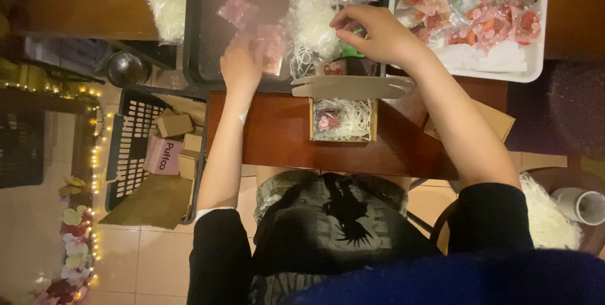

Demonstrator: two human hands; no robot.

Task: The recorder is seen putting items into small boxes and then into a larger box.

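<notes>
An open cardboard box lined with white paper shreds sits on the dark red table, a small pink wrapped item inside it. My left hand reaches over a dark tray and touches a small pink clear packet; the hand is blurred. My right hand hovers above the box, fingers pinched on a small green item beside a clump of white shreds.
A white tray of small wrapped red and pink items stands at the upper right. A black crate with small cardboard boxes sits on the floor at left. More white shreds and a white cup lie lower right.
</notes>
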